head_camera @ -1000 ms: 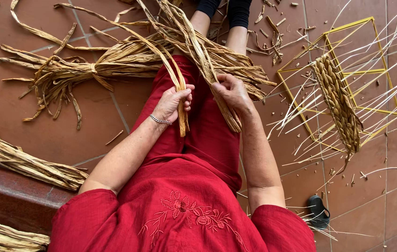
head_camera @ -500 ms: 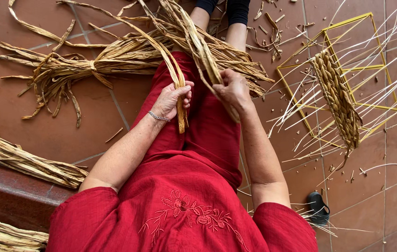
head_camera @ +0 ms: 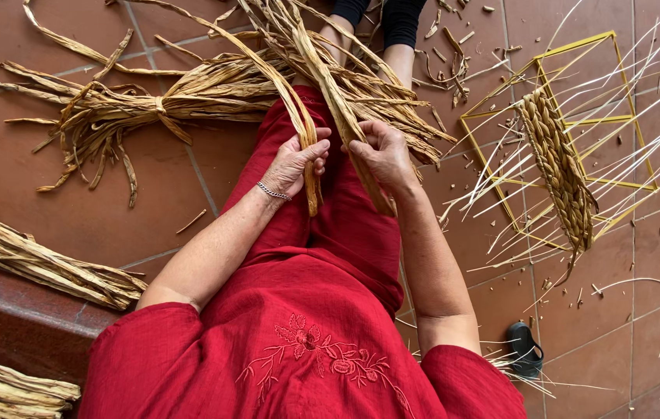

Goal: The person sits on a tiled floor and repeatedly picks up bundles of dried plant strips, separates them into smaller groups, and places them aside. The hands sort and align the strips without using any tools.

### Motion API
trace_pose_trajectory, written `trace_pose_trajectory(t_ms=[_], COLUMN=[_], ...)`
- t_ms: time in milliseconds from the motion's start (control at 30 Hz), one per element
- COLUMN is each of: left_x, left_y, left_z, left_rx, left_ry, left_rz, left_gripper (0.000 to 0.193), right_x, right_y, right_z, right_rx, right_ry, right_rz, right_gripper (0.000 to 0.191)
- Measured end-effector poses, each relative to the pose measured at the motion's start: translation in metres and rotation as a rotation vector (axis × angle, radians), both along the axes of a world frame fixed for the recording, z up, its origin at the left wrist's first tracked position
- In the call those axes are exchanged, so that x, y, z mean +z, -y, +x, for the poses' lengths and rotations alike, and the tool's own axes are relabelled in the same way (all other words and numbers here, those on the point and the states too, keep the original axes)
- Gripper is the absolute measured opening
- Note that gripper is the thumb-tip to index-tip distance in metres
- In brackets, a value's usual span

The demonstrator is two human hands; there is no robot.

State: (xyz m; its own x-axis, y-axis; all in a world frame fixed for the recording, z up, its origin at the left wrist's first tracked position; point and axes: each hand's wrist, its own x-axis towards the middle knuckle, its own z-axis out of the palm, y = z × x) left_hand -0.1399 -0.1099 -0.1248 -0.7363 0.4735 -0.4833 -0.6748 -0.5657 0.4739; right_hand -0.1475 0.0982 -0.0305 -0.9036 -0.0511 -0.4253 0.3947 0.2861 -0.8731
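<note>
Left hand: the left hand [head_camera: 295,164] is closed around a long dry leaf strip [head_camera: 299,132], which is pinched over the red lap.
Right hand: the right hand [head_camera: 380,155] is closed around a thicker bunch of dry strips [head_camera: 338,93], just beside the left hand.
Tied bundle: a tied bundle of dry leaves [head_camera: 136,109] is laid on the tiled floor [head_camera: 74,202], to the left of the legs.
Yellow frame: a yellow wire frame [head_camera: 571,46] with a woven braid [head_camera: 559,167] is seen on the right, well apart from the hands.
Left edge: more dry leaf bundles [head_camera: 27,260] are laid there.
</note>
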Motion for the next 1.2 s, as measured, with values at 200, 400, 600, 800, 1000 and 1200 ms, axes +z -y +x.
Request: trace_pose_trajectory(t_ms=[200, 400, 600, 800, 1000, 1200], left_x=[-0.005, -0.010, -0.012, -0.014, -0.016, -0.013], left_y=[-0.009, -0.006, -0.008, -0.008, -0.010, -0.011], left_z=[-0.002, 0.001, 0.011, 0.010, 0.008, 0.009], left_rx=[0.039, 0.033, -0.017, 0.023, 0.055, 0.109], left_ry=[-0.014, 0.016, -0.037, -0.026, -0.026, -0.038], left_rz=[-0.026, -0.044, 0.005, -0.014, -0.012, 0.018], left_gripper=[0.016, 0.013, 0.015, 0.020, 0.020, 0.020], right_x=[-0.009, -0.031, -0.044, -0.045, -0.046, -0.035], right_y=[0.001, -0.013, 0.007, 0.033, 0.043, 0.047], right_z=[0.005, 0.011, 0.001, 0.002, 0.015, 0.034], right_rx=[-0.011, -0.209, -0.183, -0.100, -0.055, -0.026], right_ry=[0.214, 0.238, 0.027, -0.079, -0.386, -0.426], right_rz=[-0.382, -0.351, -0.233, -0.127, 0.168, 0.172], right_gripper=[0.033, 0.024, 0.025, 0.030, 0.024, 0.027])
